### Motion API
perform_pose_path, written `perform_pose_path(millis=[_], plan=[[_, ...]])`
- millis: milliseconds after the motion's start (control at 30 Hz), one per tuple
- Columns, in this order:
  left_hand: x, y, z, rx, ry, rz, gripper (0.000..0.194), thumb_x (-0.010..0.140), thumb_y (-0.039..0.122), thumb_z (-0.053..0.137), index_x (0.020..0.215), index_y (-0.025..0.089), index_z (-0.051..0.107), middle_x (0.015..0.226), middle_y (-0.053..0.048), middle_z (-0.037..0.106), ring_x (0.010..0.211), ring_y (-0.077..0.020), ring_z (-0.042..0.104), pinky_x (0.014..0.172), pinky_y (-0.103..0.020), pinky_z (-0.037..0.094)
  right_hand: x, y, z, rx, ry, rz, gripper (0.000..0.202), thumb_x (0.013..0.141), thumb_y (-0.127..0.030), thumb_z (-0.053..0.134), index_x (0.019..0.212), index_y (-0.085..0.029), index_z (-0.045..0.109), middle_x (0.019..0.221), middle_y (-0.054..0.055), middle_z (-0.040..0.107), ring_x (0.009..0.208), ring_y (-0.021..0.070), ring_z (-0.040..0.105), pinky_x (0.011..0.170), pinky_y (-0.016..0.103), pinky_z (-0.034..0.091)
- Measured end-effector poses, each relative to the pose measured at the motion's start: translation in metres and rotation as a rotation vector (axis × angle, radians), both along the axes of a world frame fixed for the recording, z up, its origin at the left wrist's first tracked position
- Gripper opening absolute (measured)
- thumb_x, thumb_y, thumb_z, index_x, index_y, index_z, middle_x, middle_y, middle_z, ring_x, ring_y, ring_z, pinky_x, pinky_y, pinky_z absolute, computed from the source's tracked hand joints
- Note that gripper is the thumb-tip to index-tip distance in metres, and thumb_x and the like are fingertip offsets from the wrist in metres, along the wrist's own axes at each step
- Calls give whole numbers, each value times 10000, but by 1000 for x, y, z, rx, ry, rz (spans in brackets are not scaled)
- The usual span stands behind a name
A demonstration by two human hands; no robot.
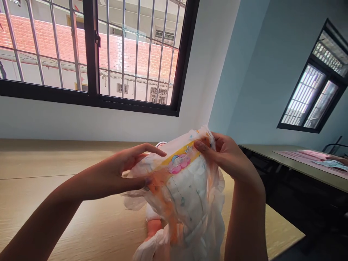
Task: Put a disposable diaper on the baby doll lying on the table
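A white disposable diaper [187, 192] with a yellow-orange waistband and a pink cartoon print hangs upright and unfolded between my hands. My left hand [127, 166] grips its left upper corner, thumb on the near face and fingers behind the top edge. At the right upper corner, my right hand [225, 152] pinches the waistband between thumb and fingers. Behind the diaper lies what looks like a baby doll [154, 226]; only a pinkish limb, some white clothing and a bit near the top show, and the diaper hides the remainder.
The light wooden table [40, 217] ends in a corner at lower right. A second table [266, 154] stands beyond a gap, bearing a pink mat [301, 157], a pale blue-white item [328, 165] and another person's hand [338, 158]. A barred window [92, 47] is above the table.
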State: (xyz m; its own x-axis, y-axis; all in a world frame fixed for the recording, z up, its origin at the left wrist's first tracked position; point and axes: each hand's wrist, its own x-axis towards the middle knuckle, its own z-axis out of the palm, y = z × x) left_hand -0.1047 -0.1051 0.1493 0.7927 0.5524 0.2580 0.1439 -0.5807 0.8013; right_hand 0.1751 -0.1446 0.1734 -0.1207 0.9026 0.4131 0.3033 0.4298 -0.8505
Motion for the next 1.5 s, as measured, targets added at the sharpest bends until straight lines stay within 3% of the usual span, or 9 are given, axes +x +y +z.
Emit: perform_pose_path(millis=[433, 700, 1000, 1233, 1500], plan=[[-2, 7, -2, 16, 22, 31, 407, 927, 340, 584, 1296, 327, 413, 1126, -23, 646, 1017, -193, 612, 836, -286, 532, 25, -8, 4, 69, 64, -172, 318, 725, -504, 780, 885, -237, 719, 864, 38, 724, 762, 199, 679, 643, 249, 568], [-1, 20, -11, 141, 63, 93, 392, 931, 383, 556, 1298, 329, 430, 867, 14, 573, 824, -144, 561, 752, -280, 500, 43, 8, 1, 66, 84, -296, 343, 684, -529, 800, 823, -224, 723, 811, 30, 712, 687, 174, 656, 580, 232, 548], [0, 21, -10, 201, 92, 123, 381, 914, 373, 566, 1279, 338, 461, 846, 24, 555, 803, -136, 543, 771, -290, 483, 52, 8, -1, 97, 141, -295, 303, 694, -509, 798, 788, -230, 726, 806, 27, 719, 659, 166, 646, 560, 227, 539], [-1, 24, -12, 207, 96, 118, 334, 919, 387, 563, 1237, 327, 481, 835, 22, 514, 799, -143, 522, 765, -301, 482, 52, 8, -1, 156, 196, -328, 329, 681, -524, 797, 817, -234, 721, 880, 46, 737, 693, 212, 671, 575, 280, 565], [2, 26, -14, 191, 68, 69, 309, 933, 382, 549, 1228, 316, 484, 810, 28, 481, 765, -130, 504, 738, -287, 479, 53, 14, -2, 161, 184, -308, 303, 708, -490, 789, 800, -212, 709, 826, 29, 730, 665, 174, 654, 572, 231, 539]])
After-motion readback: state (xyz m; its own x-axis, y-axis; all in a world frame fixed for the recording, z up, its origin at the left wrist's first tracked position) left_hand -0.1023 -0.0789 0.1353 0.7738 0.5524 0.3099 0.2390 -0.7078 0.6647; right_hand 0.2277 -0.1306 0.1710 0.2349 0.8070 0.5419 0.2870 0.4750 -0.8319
